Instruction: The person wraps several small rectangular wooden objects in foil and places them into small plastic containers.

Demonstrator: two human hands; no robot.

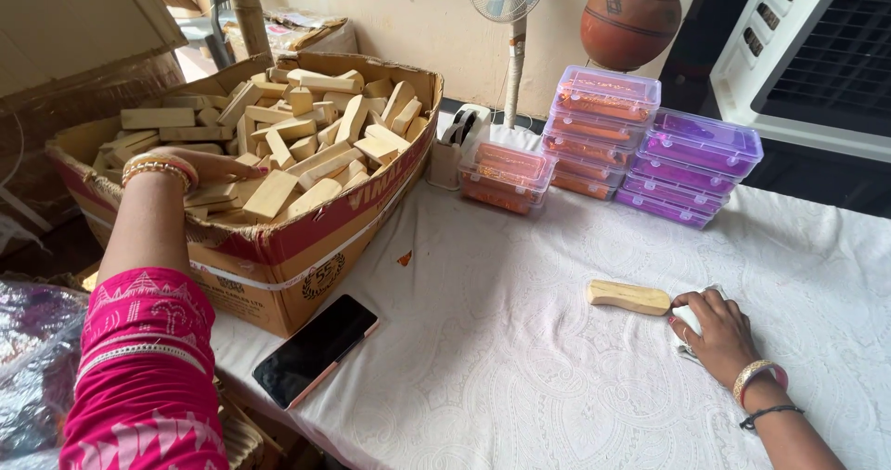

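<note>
Left hand in the box of blocks, right hand beside one block on the cloth.

The left hand [218, 166] lies flat and open on the pale wooden blocks [306, 131] in the brown cardboard box [306, 238], gripping none; better to close on one loose block from the top. The right hand [715, 331] rests on a small white thing, fingertips touching the rounded pale wooden block [628, 296] on the white patterned tablecloth [520, 359]. Its long axis runs left to right, slightly tilted.
</note>
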